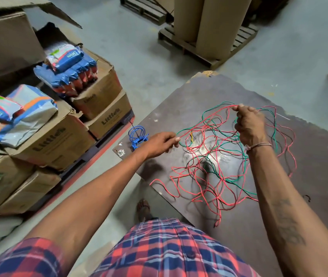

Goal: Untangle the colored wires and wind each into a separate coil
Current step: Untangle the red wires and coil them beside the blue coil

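Your red-and-blue plaid shirt fills the lower frame. Above it, the loose tangle of thin red, green and black wires sprawls across the dark brown board tabletop, right of centre, long axis running lower left to upper right. Your left hand pinches a red strand end. Your right hand, fingers closed, lifts red loops. A small coiled blue wire sits at the board's left corner.
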Demonstrator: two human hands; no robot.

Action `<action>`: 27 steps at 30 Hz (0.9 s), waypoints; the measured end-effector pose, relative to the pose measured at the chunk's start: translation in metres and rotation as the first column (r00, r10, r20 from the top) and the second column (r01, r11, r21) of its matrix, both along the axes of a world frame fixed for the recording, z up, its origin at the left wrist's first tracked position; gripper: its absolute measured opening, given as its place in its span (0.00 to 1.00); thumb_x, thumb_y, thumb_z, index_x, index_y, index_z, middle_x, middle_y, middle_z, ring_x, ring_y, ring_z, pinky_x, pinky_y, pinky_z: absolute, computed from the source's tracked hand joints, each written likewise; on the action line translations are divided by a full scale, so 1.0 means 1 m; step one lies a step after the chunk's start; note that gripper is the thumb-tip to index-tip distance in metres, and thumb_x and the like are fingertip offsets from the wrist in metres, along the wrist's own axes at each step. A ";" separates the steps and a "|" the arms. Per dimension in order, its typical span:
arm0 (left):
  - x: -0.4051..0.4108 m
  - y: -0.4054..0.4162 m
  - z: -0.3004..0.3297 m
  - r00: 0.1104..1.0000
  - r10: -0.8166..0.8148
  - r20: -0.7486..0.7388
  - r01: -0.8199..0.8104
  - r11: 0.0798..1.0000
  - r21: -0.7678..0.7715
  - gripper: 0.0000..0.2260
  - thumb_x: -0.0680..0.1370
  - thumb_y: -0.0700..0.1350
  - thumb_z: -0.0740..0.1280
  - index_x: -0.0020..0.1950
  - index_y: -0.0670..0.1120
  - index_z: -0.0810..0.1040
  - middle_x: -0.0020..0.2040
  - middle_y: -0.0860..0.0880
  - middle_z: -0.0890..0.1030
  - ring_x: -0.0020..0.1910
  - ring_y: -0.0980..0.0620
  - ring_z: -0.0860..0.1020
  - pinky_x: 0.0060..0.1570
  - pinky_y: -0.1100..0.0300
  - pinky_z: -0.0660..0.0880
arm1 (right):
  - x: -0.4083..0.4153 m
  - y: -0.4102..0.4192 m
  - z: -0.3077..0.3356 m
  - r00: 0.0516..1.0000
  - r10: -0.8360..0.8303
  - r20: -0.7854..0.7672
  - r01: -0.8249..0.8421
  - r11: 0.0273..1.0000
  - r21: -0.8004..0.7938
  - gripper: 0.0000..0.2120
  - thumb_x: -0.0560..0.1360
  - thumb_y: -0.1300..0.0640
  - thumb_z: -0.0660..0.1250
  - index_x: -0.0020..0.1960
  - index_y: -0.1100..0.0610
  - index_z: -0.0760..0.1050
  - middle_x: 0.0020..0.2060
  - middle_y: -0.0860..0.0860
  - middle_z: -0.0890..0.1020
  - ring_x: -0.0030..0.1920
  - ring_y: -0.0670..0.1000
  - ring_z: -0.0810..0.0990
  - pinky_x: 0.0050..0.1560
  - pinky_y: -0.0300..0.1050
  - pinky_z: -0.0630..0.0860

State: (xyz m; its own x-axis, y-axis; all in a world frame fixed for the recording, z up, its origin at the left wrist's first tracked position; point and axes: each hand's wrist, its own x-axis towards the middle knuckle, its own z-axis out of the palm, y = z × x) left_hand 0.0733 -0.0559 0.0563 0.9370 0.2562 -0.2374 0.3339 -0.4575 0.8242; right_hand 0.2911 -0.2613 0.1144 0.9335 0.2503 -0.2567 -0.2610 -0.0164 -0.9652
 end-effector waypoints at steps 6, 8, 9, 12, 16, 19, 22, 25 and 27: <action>-0.021 -0.027 0.028 0.891 0.445 -0.089 -0.189 0.186 -0.964 0.12 0.85 0.47 0.58 0.48 0.44 0.76 0.29 0.53 0.65 0.27 0.56 0.63 0.38 0.60 0.70 | -0.013 -0.020 -0.045 0.831 0.491 0.262 -0.138 0.638 -0.757 0.09 0.76 0.55 0.70 0.45 0.59 0.86 0.38 0.59 0.85 0.43 0.57 0.82 0.46 0.50 0.74; -0.024 -0.035 0.037 0.882 0.467 -0.068 -0.091 0.027 -0.995 0.11 0.85 0.46 0.58 0.52 0.43 0.77 0.33 0.52 0.69 0.29 0.56 0.66 0.43 0.59 0.70 | -0.036 -0.023 -0.058 0.702 0.688 0.181 -0.231 0.462 -0.856 0.09 0.78 0.56 0.71 0.47 0.61 0.85 0.43 0.63 0.86 0.47 0.61 0.84 0.46 0.50 0.75; -0.024 -0.040 0.040 0.879 0.475 -0.048 -0.052 -0.004 -0.999 0.10 0.84 0.46 0.58 0.54 0.43 0.77 0.35 0.52 0.71 0.31 0.55 0.68 0.44 0.58 0.73 | -0.050 -0.024 -0.064 0.637 0.756 0.149 -0.271 0.401 -0.875 0.09 0.78 0.55 0.71 0.47 0.62 0.85 0.44 0.63 0.86 0.48 0.63 0.84 0.45 0.49 0.74; -0.022 -0.056 0.046 0.866 0.499 0.014 -0.016 0.057 -0.998 0.11 0.84 0.41 0.57 0.63 0.41 0.75 0.44 0.52 0.80 0.36 0.56 0.77 0.48 0.52 0.81 | -0.092 -0.024 -0.074 0.436 0.896 0.082 -0.367 0.261 -0.893 0.09 0.79 0.55 0.70 0.47 0.60 0.84 0.43 0.63 0.86 0.46 0.64 0.83 0.41 0.46 0.68; -0.014 -0.070 0.044 0.859 0.489 0.151 0.073 0.176 -0.982 0.11 0.86 0.39 0.53 0.68 0.44 0.69 0.65 0.44 0.81 0.59 0.49 0.82 0.65 0.45 0.72 | -0.134 -0.032 -0.059 0.205 0.975 0.091 -0.517 0.186 -0.836 0.09 0.79 0.54 0.70 0.47 0.60 0.84 0.37 0.60 0.85 0.39 0.62 0.82 0.38 0.46 0.69; -0.011 -0.078 0.036 0.874 0.458 0.163 0.007 0.324 -0.946 0.14 0.85 0.40 0.57 0.70 0.47 0.63 0.71 0.39 0.75 0.66 0.40 0.78 0.62 0.52 0.76 | -0.150 -0.046 -0.029 0.188 0.976 0.111 -0.618 0.206 -0.759 0.08 0.80 0.54 0.70 0.49 0.59 0.84 0.32 0.54 0.84 0.32 0.53 0.80 0.38 0.45 0.74; -0.014 -0.085 0.028 0.919 0.353 0.173 -0.108 0.650 -0.753 0.17 0.87 0.40 0.55 0.75 0.44 0.58 0.69 0.36 0.76 0.65 0.39 0.78 0.58 0.59 0.77 | -0.147 -0.062 0.004 0.176 0.974 0.143 -0.668 0.225 -0.709 0.04 0.79 0.58 0.70 0.51 0.56 0.83 0.31 0.49 0.83 0.29 0.43 0.77 0.36 0.35 0.72; -0.022 -0.091 0.024 0.958 0.189 0.215 -0.074 0.889 -0.453 0.17 0.86 0.40 0.57 0.74 0.41 0.61 0.59 0.36 0.83 0.57 0.44 0.84 0.62 0.52 0.78 | -0.125 -0.077 0.034 0.221 0.966 0.131 -0.767 0.255 -0.588 0.04 0.80 0.57 0.70 0.49 0.57 0.82 0.29 0.49 0.80 0.28 0.42 0.73 0.33 0.33 0.69; -0.026 -0.099 0.025 0.972 0.121 0.204 -0.057 0.954 -0.294 0.14 0.85 0.42 0.60 0.71 0.43 0.66 0.50 0.41 0.87 0.52 0.44 0.86 0.63 0.44 0.77 | -0.106 -0.082 0.050 0.311 0.938 0.152 -0.818 0.346 -0.459 0.07 0.81 0.57 0.70 0.47 0.60 0.81 0.29 0.49 0.75 0.30 0.46 0.70 0.32 0.37 0.67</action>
State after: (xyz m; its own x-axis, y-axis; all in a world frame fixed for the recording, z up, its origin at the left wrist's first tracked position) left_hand 0.0472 -0.1548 0.0810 0.9503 0.2927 -0.1059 0.1608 -0.1704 0.9722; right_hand 0.1853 -0.3436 0.1641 0.2095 0.9576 -0.1976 0.3988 -0.2682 -0.8769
